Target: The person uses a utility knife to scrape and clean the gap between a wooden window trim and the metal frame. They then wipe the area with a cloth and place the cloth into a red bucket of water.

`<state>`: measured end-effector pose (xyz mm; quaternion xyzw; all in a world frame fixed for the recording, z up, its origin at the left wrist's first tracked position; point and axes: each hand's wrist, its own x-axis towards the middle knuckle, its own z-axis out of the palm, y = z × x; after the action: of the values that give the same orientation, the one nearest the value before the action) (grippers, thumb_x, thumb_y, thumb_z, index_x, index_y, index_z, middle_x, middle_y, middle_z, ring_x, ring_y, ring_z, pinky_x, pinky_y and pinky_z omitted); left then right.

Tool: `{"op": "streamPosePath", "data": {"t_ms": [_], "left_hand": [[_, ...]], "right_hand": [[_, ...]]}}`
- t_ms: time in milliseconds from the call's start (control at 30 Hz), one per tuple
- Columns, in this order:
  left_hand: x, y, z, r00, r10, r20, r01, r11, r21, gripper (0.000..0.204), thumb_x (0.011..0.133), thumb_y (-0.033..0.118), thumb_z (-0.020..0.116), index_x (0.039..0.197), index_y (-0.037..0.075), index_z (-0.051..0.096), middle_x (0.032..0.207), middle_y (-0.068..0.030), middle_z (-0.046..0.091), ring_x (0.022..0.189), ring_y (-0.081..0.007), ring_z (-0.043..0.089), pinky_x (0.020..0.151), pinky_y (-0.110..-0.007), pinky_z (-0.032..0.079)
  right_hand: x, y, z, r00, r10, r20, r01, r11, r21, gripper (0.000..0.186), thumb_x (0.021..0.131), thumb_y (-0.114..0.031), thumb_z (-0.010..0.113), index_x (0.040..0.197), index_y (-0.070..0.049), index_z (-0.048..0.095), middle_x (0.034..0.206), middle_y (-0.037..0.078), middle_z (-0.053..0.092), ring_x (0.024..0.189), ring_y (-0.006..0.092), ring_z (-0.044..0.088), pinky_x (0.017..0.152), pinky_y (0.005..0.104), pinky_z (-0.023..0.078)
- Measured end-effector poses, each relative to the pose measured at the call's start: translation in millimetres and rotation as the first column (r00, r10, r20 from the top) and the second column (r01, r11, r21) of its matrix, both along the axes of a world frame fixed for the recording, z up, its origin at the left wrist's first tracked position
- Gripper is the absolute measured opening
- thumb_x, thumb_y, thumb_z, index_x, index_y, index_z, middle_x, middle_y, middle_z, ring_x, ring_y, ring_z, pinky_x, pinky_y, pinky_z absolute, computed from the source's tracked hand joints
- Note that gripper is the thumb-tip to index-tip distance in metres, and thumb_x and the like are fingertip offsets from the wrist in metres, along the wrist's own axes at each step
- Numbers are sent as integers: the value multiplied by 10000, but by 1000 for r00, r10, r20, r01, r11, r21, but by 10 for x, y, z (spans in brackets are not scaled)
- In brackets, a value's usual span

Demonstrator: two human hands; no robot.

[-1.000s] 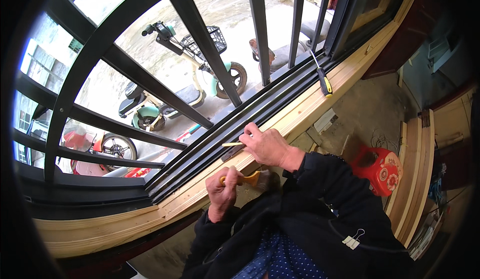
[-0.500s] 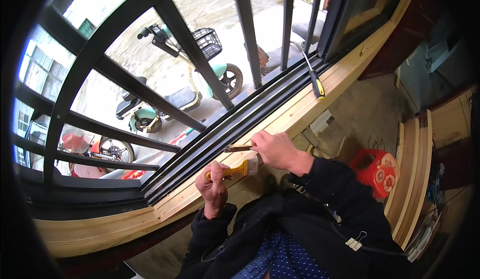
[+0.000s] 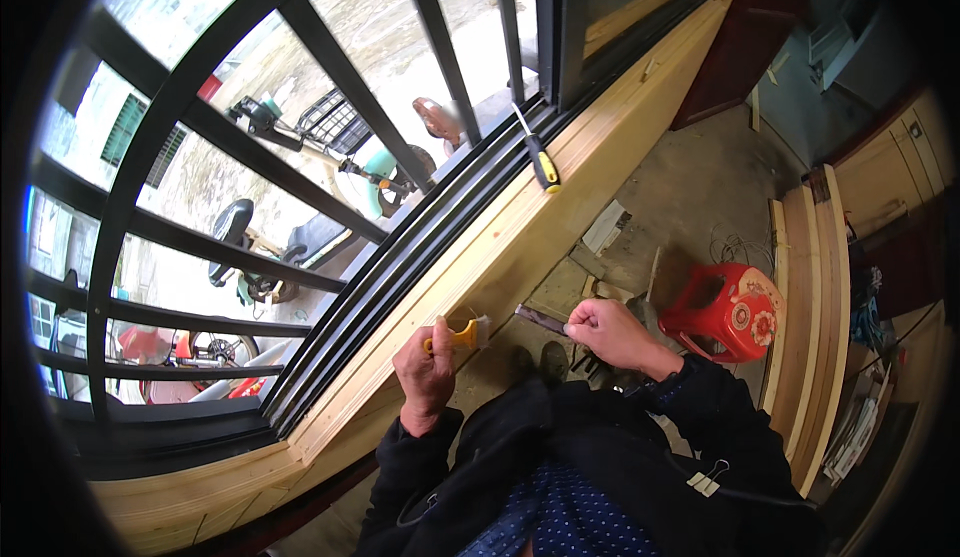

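Note:
My left hand (image 3: 424,375) is closed around a paintbrush (image 3: 464,336) with a yellow handle and pale bristles. The bristles point right, just beyond the inner edge of the wooden sill (image 3: 478,249). My right hand (image 3: 618,335) pinches one end of a dark brown, narrow flat strip (image 3: 540,319), whose exact kind I cannot make out. Its free end points left toward the bristles, with a small gap between them. On the sill farther up, a screwdriver (image 3: 544,167) with a yellow and black handle lies with its shaft over the black window track (image 3: 400,295).
Black window bars (image 3: 265,167) rise along the left, with parked scooters outside. A red plastic stool (image 3: 735,302) stands on the floor to the right, beside long wooden boards (image 3: 805,337). Scraps of wood (image 3: 606,227) lie on the floor under the sill.
My right hand has drawn away from the sill toward the right, bringing the dark strip with it. The brush is still in my left hand. The whole view has turned somewhat.

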<state>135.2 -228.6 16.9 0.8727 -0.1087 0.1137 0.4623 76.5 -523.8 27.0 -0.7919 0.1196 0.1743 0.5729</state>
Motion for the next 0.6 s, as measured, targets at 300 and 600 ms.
{"op": "streamPosePath", "data": {"t_ms": [300, 600], "left_hand": [[-102, -719, 116, 883, -196, -427, -74, 839, -539, 400, 1110, 304, 578, 906, -17, 700, 662, -65, 662, 537, -116, 598, 533, -252, 464], [-22, -764, 199, 941, -125, -314, -49, 869, -493, 440, 1136, 291, 505, 891, -28, 681, 665, -81, 662, 544, -142, 611, 565, -260, 491]], "right_hand": [[-294, -168, -535, 998, -49, -28, 56, 915, 399, 132, 1021, -146, 665, 990, -19, 644, 857, 16, 715, 745, 52, 612, 657, 238, 472], [-268, -460, -518, 992, -96, 87, 44, 882, 469, 124, 1042, -137, 655, 1067, -21, 622, 870, 10, 685, 811, 71, 645, 745, 236, 513]]}}
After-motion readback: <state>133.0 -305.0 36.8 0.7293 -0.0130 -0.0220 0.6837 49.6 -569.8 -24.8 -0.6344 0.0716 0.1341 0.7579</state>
